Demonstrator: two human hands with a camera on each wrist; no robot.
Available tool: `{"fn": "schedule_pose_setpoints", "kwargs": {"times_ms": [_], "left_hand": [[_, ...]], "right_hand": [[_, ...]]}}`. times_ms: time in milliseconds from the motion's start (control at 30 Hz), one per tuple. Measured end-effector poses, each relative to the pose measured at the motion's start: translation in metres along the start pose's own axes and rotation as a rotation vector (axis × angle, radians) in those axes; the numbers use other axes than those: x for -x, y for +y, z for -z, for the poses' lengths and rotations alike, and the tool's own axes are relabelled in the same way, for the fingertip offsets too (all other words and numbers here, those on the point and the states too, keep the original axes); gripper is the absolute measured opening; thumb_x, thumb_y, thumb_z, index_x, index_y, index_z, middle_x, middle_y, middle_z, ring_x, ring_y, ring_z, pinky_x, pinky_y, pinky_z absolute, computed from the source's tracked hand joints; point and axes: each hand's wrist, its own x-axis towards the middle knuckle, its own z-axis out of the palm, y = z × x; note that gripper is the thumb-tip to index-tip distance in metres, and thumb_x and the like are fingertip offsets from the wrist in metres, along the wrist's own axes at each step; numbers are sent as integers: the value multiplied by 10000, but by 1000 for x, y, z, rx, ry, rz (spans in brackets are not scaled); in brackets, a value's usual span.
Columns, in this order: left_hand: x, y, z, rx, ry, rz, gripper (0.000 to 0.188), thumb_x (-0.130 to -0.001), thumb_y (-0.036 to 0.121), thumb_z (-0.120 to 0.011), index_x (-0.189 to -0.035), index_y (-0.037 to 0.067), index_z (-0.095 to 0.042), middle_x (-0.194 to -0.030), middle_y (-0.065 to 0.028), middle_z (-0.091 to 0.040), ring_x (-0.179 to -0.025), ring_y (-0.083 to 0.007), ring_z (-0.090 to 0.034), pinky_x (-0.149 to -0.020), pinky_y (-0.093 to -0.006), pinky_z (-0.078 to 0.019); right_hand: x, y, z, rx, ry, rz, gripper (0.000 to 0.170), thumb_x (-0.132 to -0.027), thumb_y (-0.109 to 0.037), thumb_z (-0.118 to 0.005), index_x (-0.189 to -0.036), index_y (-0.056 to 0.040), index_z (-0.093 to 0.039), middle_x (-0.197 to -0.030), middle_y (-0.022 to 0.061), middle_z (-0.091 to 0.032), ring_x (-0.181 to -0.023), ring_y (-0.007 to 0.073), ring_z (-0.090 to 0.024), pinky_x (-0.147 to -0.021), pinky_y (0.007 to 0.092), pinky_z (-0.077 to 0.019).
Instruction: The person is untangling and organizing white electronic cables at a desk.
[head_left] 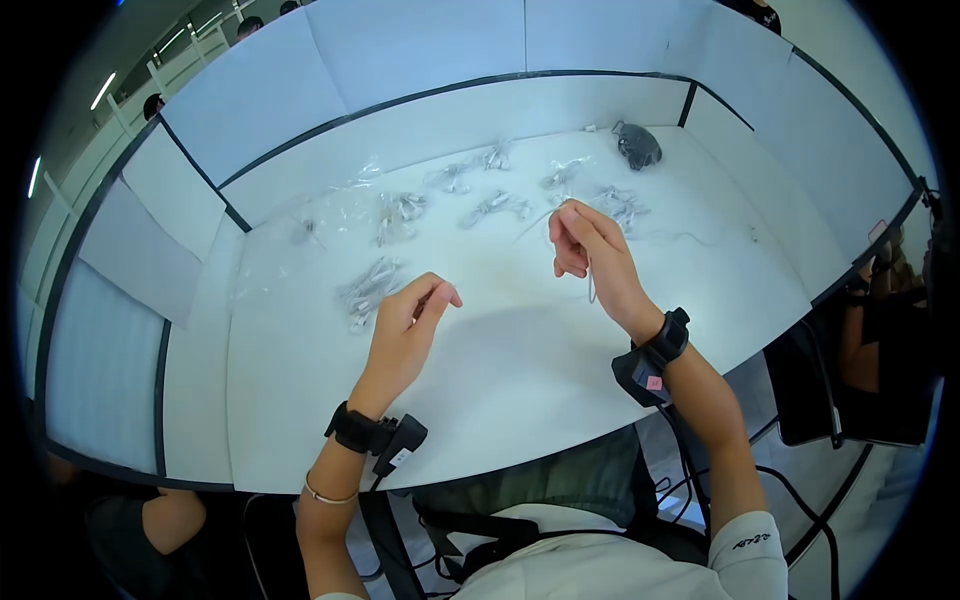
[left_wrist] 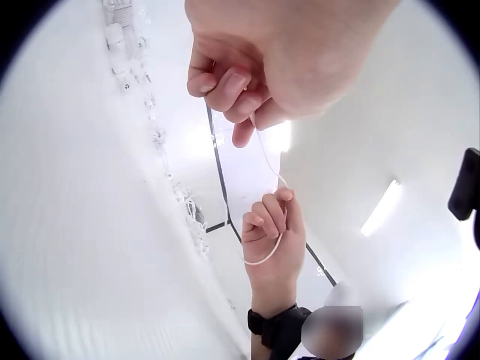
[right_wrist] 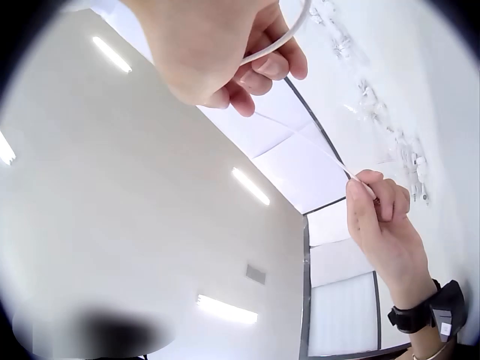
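Above the white table, a thin white cord (right_wrist: 300,139) stretches between the two hands. My left hand (head_left: 400,335) pinches one end of it between thumb and fingers. Farther along, the cord runs into the curled fingers of my right hand (head_left: 610,270), which grips it, and a loose loop hangs below that palm, plain in the left wrist view. Both hands are raised and apart, each with a black band on its wrist. Closest to the left hand lies a bundle of white cables (head_left: 370,290); another bundle (head_left: 620,208) lies just beyond the right hand.
More bundled white cables (head_left: 400,215) and crumpled clear plastic lie across the middle and back of the table (head_left: 500,400). A dark grey pouch-like thing (head_left: 637,147) sits at the back right. White partitions (head_left: 430,105) with black edging enclose the sides and back.
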Motion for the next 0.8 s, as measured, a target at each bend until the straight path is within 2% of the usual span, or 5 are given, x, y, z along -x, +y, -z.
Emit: {"fn": "schedule_pose_setpoints", "kwargs": {"times_ms": [233, 300, 433, 533, 800], "left_hand": [[-1, -6, -4, 288, -54, 77, 208, -938, 214, -439, -847, 45, -519, -573, 48, -337, -528, -34, -295, -479, -202, -232], [0, -5, -7, 312, -79, 94, 192, -946, 221, -429, -878, 52, -489, -568, 44, -356, -523, -32, -309, -479, -190, -237], [3, -4, -11, 316, -85, 140, 174, -952, 235, -425, -909, 69, -450, -557, 24, -399, -513, -31, -341, -478, -171, -247], [2, -4, -9, 309, -52, 110, 173, -950, 241, -432, -912, 72, -444, -611, -17, -518, -575, -50, -469, -552, -204, -329], [-2, -11, -16, 278, 132, -172, 161, -935, 192, -472, -892, 37, -482, -935, -126, -655, -909, -161, -604, -863, -281, -400]], "right_hand": [[2, 17, -10, 388, 10, 150, 206, -909, -211, -489, -1016, -37, -516, -802, 32, -508, -740, 104, -483, -703, 248, -410], [2, 17, -9, 546, -62, 214, 359, -866, -184, -555, -1189, -68, -448, -993, 70, -519, -920, 167, -504, -842, 311, -402], [7, 11, -22, 607, -62, 352, 487, -833, -189, -591, -1275, -94, -409, -1075, 83, -515, -970, 197, -496, -851, 325, -396], [10, 6, -25, 641, -339, 383, 389, -870, -216, -532, -1231, -87, -467, -1058, 81, -553, -982, 220, -504, -877, 341, -377], [14, 12, -35, 409, -404, 214, 198, -898, -93, -478, -1035, -49, -614, -916, 64, -629, -863, 184, -571, -828, 312, -415]]}}
